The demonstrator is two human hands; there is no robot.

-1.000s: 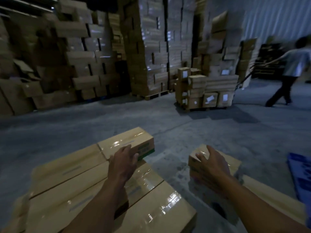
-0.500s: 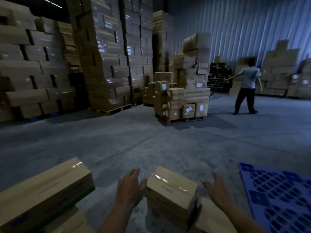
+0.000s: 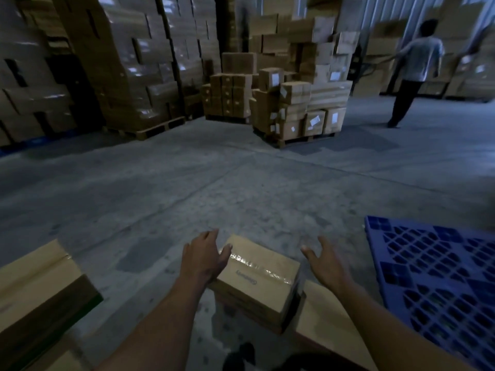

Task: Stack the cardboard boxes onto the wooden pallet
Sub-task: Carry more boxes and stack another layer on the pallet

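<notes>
Head view, left hand (image 3: 205, 257) spread against cardboard box (image 3: 257, 274), right hand (image 3: 325, 261) spread nearby

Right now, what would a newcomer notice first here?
The left hand rests against a taped cardboard box at bottom centre, while the right hand hovers open right of it. A blue plastic pallet lies at right. Tall stacks of boxes fill the back, with a person at far right.

No legible text. Blue printed word (image 3: 246, 277) on small cardboard box (image 3: 267, 263), 6 o'clock: blurred. White stickers (image 3: 314, 121), 1 o'clock: unreadable.
</notes>
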